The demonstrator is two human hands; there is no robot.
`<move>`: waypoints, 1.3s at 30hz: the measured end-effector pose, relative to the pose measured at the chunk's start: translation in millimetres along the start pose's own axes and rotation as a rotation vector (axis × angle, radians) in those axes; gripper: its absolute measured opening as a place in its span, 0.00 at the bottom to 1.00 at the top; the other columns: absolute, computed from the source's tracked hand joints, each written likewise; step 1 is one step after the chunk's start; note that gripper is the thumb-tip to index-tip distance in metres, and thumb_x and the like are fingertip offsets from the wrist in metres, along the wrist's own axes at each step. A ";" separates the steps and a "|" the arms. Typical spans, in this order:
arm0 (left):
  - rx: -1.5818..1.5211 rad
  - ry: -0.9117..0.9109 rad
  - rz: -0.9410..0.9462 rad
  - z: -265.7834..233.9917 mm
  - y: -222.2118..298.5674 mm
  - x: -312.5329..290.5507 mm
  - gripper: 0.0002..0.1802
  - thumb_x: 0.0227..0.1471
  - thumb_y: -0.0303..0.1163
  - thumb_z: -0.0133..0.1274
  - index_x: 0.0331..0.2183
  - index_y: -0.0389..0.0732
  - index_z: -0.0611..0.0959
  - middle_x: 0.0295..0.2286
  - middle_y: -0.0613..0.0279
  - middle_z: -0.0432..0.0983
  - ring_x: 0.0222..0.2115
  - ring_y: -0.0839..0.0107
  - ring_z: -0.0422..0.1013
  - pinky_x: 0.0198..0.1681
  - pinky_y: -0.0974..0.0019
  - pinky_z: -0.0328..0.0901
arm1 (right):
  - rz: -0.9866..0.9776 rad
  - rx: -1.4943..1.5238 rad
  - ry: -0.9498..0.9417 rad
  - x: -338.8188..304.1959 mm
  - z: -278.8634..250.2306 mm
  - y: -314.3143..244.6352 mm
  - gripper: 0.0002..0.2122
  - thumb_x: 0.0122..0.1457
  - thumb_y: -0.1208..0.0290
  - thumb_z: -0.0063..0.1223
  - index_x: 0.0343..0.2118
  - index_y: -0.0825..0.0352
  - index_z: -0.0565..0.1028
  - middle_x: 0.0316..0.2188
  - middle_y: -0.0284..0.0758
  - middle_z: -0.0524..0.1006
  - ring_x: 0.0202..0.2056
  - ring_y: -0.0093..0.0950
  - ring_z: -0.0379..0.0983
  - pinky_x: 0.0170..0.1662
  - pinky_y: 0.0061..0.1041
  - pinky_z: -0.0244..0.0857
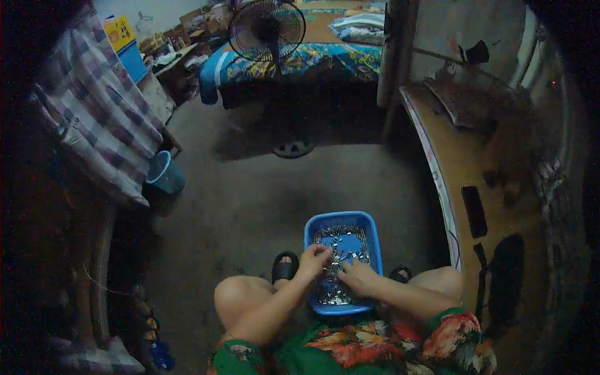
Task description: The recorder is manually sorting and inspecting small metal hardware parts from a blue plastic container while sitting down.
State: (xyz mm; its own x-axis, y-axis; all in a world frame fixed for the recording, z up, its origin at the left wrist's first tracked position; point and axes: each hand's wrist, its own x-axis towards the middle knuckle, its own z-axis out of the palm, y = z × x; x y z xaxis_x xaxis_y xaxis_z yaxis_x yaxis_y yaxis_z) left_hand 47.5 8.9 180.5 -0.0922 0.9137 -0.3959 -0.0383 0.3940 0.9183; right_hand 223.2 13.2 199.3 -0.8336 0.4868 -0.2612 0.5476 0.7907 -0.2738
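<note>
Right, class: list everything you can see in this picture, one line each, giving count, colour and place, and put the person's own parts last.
tray: one, blue, on the floor between the feet
metal bits: many, silvery, piled in the tray
fan: one, black, standing on the floor before the bed
bed: one, blue patterned cover, at the far wall
bucket: one, light blue, on the floor at left
cloth: one, checked, hanging at left
table: one, brown, at right
sandals: two, black, beside the tray
shorts: one pair, green with flowers
left hand: in the metal bits, grip unclear
right hand: in the metal bits, grip unclear
</note>
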 end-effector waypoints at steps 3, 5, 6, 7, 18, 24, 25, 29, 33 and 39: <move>-0.015 0.010 -0.076 11.7 29.2 -11.6 0.15 0.44 0.36 0.52 0.31 0.37 0.71 0.20 0.65 0.69 0.18 0.78 0.64 0.20 0.75 0.60 | 0.003 0.012 0.114 -4.3 15.1 5.7 0.09 0.47 0.69 0.41 0.30 0.67 0.68 0.31 0.43 0.67 0.34 0.42 0.66 0.30 0.37 0.66; -0.043 0.015 -0.046 10.0 30.7 -11.8 0.15 0.44 0.36 0.52 0.32 0.37 0.70 0.20 0.66 0.68 0.18 0.78 0.64 0.19 0.74 0.60 | 0.021 0.058 0.105 -2.0 9.5 2.5 0.10 0.53 0.68 0.34 0.28 0.67 0.69 0.30 0.42 0.67 0.32 0.40 0.67 0.31 0.37 0.65; -0.051 0.003 -0.078 8.3 31.2 -13.5 0.15 0.44 0.37 0.52 0.32 0.38 0.70 0.20 0.66 0.68 0.17 0.77 0.64 0.19 0.74 0.60 | 0.022 0.058 0.109 -0.2 13.1 2.8 0.10 0.53 0.68 0.34 0.28 0.67 0.69 0.30 0.42 0.67 0.32 0.40 0.67 0.31 0.37 0.65; -0.058 -0.014 -0.108 8.8 34.0 -14.1 0.15 0.44 0.37 0.52 0.32 0.38 0.70 0.20 0.66 0.68 0.17 0.77 0.63 0.19 0.74 0.60 | 0.055 0.076 0.087 2.8 21.5 6.6 0.09 0.51 0.68 0.37 0.28 0.67 0.70 0.29 0.42 0.68 0.31 0.40 0.68 0.31 0.37 0.65; -0.127 -0.070 -0.100 12.6 32.9 -16.3 0.15 0.46 0.40 0.50 0.32 0.41 0.70 0.22 0.66 0.68 0.21 0.75 0.66 0.21 0.73 0.61 | 0.327 1.829 -0.250 15.2 -10.8 25.5 0.06 0.41 0.75 0.47 0.25 0.63 0.67 0.17 0.29 0.66 0.19 0.21 0.63 0.18 0.17 0.55; -0.181 -0.071 -0.117 9.9 41.3 -22.0 0.15 0.47 0.40 0.49 0.33 0.40 0.70 0.23 0.65 0.69 0.21 0.75 0.66 0.22 0.73 0.61 | 0.400 2.039 -0.240 22.1 -6.8 24.0 0.06 0.51 0.71 0.44 0.32 0.63 0.66 0.22 0.29 0.67 0.22 0.20 0.64 0.22 0.16 0.58; -0.219 -0.073 -0.111 9.1 39.8 -21.1 0.15 0.47 0.40 0.49 0.33 0.40 0.70 0.23 0.65 0.70 0.21 0.76 0.66 0.22 0.73 0.61 | 0.388 2.050 -0.245 22.8 -5.9 24.3 0.06 0.52 0.71 0.44 0.32 0.64 0.66 0.23 0.29 0.68 0.23 0.20 0.64 0.23 0.16 0.58; -0.197 -0.052 -0.124 7.7 35.9 -16.8 0.13 0.47 0.39 0.48 0.32 0.40 0.71 0.23 0.65 0.70 0.21 0.76 0.66 0.22 0.73 0.61 | 0.390 1.939 -0.160 17.7 -12.3 23.2 0.07 0.53 0.73 0.43 0.34 0.66 0.66 0.24 0.30 0.69 0.24 0.21 0.66 0.24 0.16 0.60; -0.208 -0.053 -0.111 13.2 41.5 -22.2 0.12 0.47 0.39 0.48 0.31 0.41 0.71 0.21 0.66 0.69 0.20 0.78 0.65 0.20 0.74 0.59 | 0.445 2.027 0.033 9.1 -18.4 24.1 0.06 0.53 0.75 0.43 0.34 0.68 0.66 0.25 0.33 0.70 0.25 0.21 0.67 0.24 0.17 0.62; -0.214 -0.134 -0.133 12.5 34.3 -27.5 0.12 0.48 0.39 0.48 0.30 0.40 0.71 0.18 0.68 0.66 0.19 0.79 0.63 0.19 0.75 0.57 | 0.459 1.963 0.185 0.4 -36.6 16.1 0.08 0.53 0.73 0.44 0.35 0.68 0.67 0.26 0.33 0.70 0.25 0.21 0.67 0.24 0.18 0.63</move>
State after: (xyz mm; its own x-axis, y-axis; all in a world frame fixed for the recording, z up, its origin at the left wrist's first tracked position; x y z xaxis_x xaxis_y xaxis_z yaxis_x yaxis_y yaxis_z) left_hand 61.1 -1.5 222.8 0.0591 0.8660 -0.4965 -0.2520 0.4942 0.8320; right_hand 229.0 39.7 228.6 -0.5637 0.6197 -0.5460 -0.1036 -0.7089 -0.6977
